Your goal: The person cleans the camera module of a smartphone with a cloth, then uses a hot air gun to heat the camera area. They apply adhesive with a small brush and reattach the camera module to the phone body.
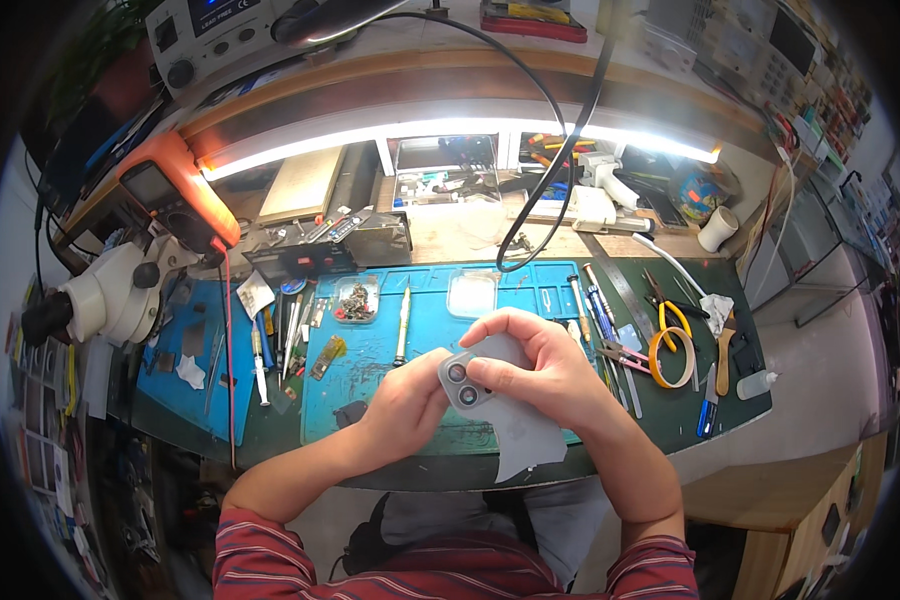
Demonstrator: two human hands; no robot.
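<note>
A smartphone (449,399) with a raised block of round camera lenses is held up over the near edge of the mat. My left hand (402,408) is closed around its left side. Across the phone's back comes my right hand (555,375), its thumb against the lens block and its index finger curled above. A thin grey wiping cloth (530,440) is gathered under the right hand, one part showing between thumb and index finger and a ragged end hanging below. The hands and cloth hide most of the phone.
A blue work mat (360,345) carries a clear box of small parts (356,300), a white-lidded box (472,294) and a pen-like tool (403,325). Rightward lie yellow-handled pliers (670,320), a tape roll (671,357) and a brush (724,355). A microscope (110,295) stands left; a black cable (560,200) hangs overhead.
</note>
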